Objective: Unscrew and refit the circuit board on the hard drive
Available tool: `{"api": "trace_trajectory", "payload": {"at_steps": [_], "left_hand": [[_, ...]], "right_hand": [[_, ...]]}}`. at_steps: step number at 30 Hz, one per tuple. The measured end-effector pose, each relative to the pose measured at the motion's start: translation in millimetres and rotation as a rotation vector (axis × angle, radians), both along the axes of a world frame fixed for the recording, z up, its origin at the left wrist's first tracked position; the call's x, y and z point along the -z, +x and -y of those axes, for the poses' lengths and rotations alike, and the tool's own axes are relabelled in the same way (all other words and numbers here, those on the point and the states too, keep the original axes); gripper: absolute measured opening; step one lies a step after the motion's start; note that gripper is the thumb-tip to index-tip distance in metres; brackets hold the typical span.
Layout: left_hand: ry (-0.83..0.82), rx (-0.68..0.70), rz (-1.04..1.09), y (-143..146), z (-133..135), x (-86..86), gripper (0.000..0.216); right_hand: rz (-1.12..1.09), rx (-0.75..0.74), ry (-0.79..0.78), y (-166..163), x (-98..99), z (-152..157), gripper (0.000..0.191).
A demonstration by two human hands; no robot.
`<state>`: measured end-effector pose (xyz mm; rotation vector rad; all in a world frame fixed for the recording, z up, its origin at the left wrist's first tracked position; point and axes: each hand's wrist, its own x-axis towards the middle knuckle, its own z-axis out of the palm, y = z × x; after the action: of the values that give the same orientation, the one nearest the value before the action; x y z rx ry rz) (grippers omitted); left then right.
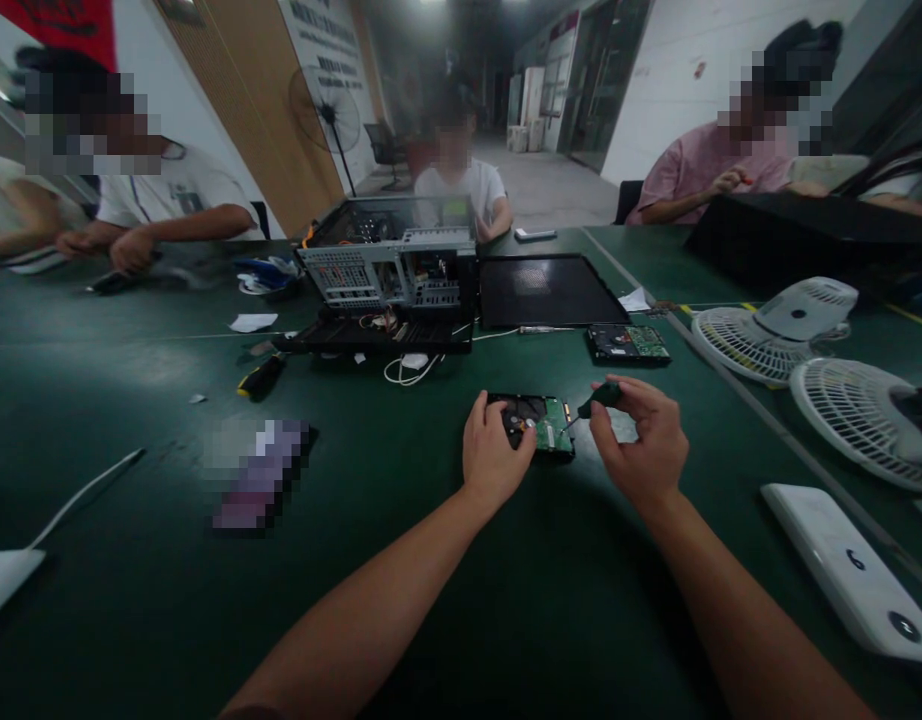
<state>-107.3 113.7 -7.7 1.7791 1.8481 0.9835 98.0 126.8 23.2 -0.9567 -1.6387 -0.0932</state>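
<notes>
A hard drive (545, 412) lies on the green table with its circuit board facing up. My left hand (491, 445) is closed around its left end, thumb on the near side and fingers over the far edge. Between the fingertips of my right hand (645, 435) is a small screwdriver (600, 399) with a dark green handle. Its thin shaft slants down to the left, and the tip is at the circuit board; whether it sits in a screw is too small to tell. A second hard drive (628, 345) rests farther back on the right.
An opened computer case (390, 275) stands at the back, beside a black side panel (551, 290). A yellow-and-black screwdriver (261, 378) and a phone (266, 475) lie left. White fan parts (768, 330) and a white power bank (855, 570) are right. Several people sit around the table.
</notes>
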Motion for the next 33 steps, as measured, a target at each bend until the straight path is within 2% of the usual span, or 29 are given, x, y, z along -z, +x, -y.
{"api": "trace_trajectory", "payload": {"at_steps": [4,6,12,19,25,30,33], "left_hand": [[-0.005,-0.003,-0.005,0.0,-0.6,1.0,0.050],[-0.003,-0.003,-0.010,0.1,-0.7,1.5,0.051],[0.007,-0.008,-0.005,0.5,-0.1,1.7,0.051],[0.016,-0.011,-0.006,0.5,-0.5,3.6,0.050],[0.021,-0.026,-0.014,2.3,-2.3,7.7,0.052],[0.037,-0.018,-0.011,1.9,-2.0,7.3,0.050],[0.031,-0.017,-0.008,1.4,-1.3,6.2,0.050]], "right_hand": [[0.096,0.132,0.059,1.9,-6.1,2.1,0.048],[0.139,0.152,0.074,2.5,-8.9,3.0,0.046],[0.063,0.047,0.019,0.6,-5.8,2.1,0.046],[0.113,0.171,0.048,3.6,-8.0,3.6,0.043],[0.052,-0.018,-0.040,3.6,-3.1,2.4,0.050],[0.079,0.101,-0.013,2.6,-4.5,4.2,0.048],[0.101,0.111,-0.022,2.7,-8.1,5.9,0.046]]}}
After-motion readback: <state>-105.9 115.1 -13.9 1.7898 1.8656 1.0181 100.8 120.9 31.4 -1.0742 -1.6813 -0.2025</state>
